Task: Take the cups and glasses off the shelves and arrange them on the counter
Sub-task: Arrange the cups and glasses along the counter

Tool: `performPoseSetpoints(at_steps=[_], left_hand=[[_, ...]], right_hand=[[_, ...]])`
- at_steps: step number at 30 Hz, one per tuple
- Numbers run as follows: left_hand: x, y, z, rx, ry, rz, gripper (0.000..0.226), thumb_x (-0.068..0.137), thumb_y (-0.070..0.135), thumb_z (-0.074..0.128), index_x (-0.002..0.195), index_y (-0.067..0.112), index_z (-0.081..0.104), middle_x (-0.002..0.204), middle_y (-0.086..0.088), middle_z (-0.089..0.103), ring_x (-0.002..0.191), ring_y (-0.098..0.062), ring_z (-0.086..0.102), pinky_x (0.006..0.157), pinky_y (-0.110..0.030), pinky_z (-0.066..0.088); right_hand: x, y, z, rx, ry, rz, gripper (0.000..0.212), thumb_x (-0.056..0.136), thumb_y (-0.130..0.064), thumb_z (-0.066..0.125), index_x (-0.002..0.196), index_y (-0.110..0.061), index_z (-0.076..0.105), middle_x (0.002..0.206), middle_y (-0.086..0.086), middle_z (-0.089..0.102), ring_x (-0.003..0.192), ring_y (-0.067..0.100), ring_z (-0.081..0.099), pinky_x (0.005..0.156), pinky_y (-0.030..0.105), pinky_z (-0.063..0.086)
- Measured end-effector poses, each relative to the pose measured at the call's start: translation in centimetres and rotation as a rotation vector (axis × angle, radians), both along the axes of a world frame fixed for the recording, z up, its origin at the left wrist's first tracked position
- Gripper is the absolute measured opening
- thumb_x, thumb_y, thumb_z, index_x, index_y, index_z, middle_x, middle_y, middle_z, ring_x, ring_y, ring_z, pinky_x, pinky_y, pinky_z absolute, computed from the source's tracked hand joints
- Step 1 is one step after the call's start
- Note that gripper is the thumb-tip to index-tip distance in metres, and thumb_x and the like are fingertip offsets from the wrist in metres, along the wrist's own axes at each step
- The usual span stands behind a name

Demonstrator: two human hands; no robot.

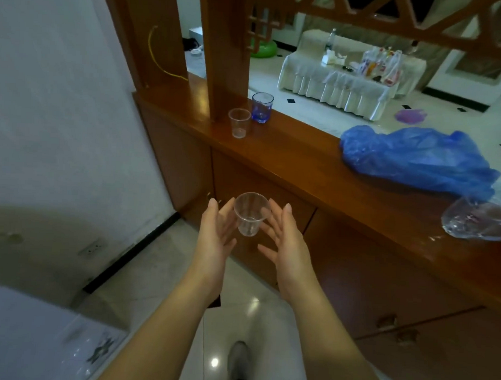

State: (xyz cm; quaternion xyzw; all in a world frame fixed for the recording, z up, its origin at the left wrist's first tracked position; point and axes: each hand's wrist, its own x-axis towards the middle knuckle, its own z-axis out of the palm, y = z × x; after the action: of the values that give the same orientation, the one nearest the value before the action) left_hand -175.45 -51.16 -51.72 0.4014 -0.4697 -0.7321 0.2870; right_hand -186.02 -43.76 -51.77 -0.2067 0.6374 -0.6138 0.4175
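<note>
A small clear plastic cup (250, 214) sits upright between my two hands, in front of the cabinet doors and below counter height. My left hand (216, 231) has straight fingers against the cup's left side. My right hand (287, 242) has straight fingers against its right side. Neither hand curls round it. On the wooden counter (301, 163), by the post, stand another clear plastic cup (239, 123) and a blue-tinted glass (262, 107) just behind it. A clear glass vessel (475, 222) rests on the counter at the far right edge of view.
A crumpled blue plastic bag (415, 158) lies on the counter's right part. A thick wooden post (223, 46) rises from the counter at the left. Cabinet doors (354, 278) run below. A white box (39, 338) is at lower left, beside the white wall.
</note>
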Motion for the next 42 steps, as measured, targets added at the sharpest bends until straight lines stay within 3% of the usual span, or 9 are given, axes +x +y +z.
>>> performPoseSetpoints(at_steps=[5,8,12,18,26,32,35,38,42], left_hand=[[-4.9,-5.1,0.7,-0.019,-0.019,-0.047,0.061,0.104,0.065,0.019,0.145,0.035,0.054,0.15,0.007,0.059,0.142,-0.014,0.049,0.124,-0.045,0.028],[-7.8,-8.2,1.0,-0.044,-0.028,-0.083,0.058,0.102,0.07,0.021,0.134,0.042,0.061,0.144,0.012,0.063,0.138,-0.01,0.053,0.122,-0.044,0.032],[-10.8,-11.7,0.8,-0.065,-0.038,-0.115,0.069,0.101,0.072,0.018,0.145,0.038,0.057,0.143,0.015,0.064,0.137,-0.007,0.053,0.117,-0.039,0.035],[-14.8,-15.2,1.0,-0.051,-0.033,-0.161,0.07,0.101,0.072,0.019,0.147,0.035,0.055,0.143,0.013,0.065,0.137,-0.01,0.055,0.121,-0.044,0.033],[-19.3,-19.0,0.3,-0.017,0.001,-0.29,0.07,0.096,0.075,0.021,0.146,0.039,0.054,0.146,0.014,0.061,0.14,-0.009,0.05,0.123,-0.045,0.03],[-22.4,-23.8,-0.7,0.014,0.022,-0.417,0.061,0.101,0.07,0.019,0.136,0.042,0.06,0.134,0.021,0.069,0.132,-0.001,0.055,0.116,-0.037,0.034],[-24.3,-26.1,-0.7,0.031,0.026,-0.476,0.058,0.102,0.069,0.018,0.126,0.043,0.064,0.135,0.022,0.068,0.132,0.0,0.054,0.115,-0.035,0.032],[-26.0,-28.0,-0.9,0.025,0.016,-0.533,0.058,0.103,0.067,0.018,0.134,0.042,0.061,0.142,0.018,0.064,0.133,0.001,0.053,0.117,-0.037,0.03],[-27.5,-29.8,-1.2,0.002,0.011,-0.592,0.065,0.103,0.067,0.015,0.146,0.038,0.052,0.15,0.014,0.058,0.138,-0.003,0.049,0.119,-0.038,0.028]], right_hand=[[-4.6,-4.7,0.4,-0.011,-0.02,-0.057,0.075,0.088,-0.077,0.029,0.151,-0.041,0.048,0.148,-0.017,0.057,0.13,0.003,0.055,0.117,0.051,0.04],[-7.5,-7.6,0.5,-0.037,-0.036,-0.094,0.066,0.091,-0.075,0.03,0.145,-0.044,0.051,0.146,-0.018,0.059,0.13,0.002,0.055,0.117,0.049,0.041],[-10.5,-11.2,0.8,-0.028,-0.043,-0.111,0.045,0.099,-0.07,0.029,0.132,-0.051,0.054,0.146,-0.018,0.059,0.131,0.003,0.056,0.116,0.046,0.042],[-13.8,-13.9,0.8,-0.037,-0.064,-0.179,0.051,0.097,-0.069,0.032,0.137,-0.048,0.054,0.144,-0.015,0.061,0.127,0.002,0.058,0.11,0.039,0.045],[-17.4,-17.5,0.7,0.021,-0.102,-0.354,0.054,0.105,-0.061,0.03,0.149,-0.037,0.052,0.14,-0.011,0.063,0.127,0.011,0.058,0.112,0.04,0.045],[-18.7,-20.4,0.2,0.014,-0.048,-0.439,0.051,0.106,-0.061,0.026,0.147,-0.042,0.05,0.138,-0.016,0.063,0.127,0.004,0.057,0.109,0.04,0.045],[-19.6,-22.2,0.2,0.038,-0.028,-0.513,0.04,0.106,-0.063,0.027,0.134,-0.052,0.053,0.132,-0.021,0.065,0.129,0.005,0.057,0.107,0.039,0.045],[-20.7,-24.0,0.1,0.073,-0.011,-0.572,0.035,0.106,-0.063,0.028,0.126,-0.055,0.056,0.127,-0.024,0.066,0.128,0.005,0.057,0.111,0.042,0.043],[-22.2,-25.6,-0.2,0.067,-0.02,-0.605,0.05,0.105,-0.064,0.029,0.144,-0.043,0.053,0.13,-0.021,0.066,0.128,0.006,0.058,0.104,0.036,0.046]])
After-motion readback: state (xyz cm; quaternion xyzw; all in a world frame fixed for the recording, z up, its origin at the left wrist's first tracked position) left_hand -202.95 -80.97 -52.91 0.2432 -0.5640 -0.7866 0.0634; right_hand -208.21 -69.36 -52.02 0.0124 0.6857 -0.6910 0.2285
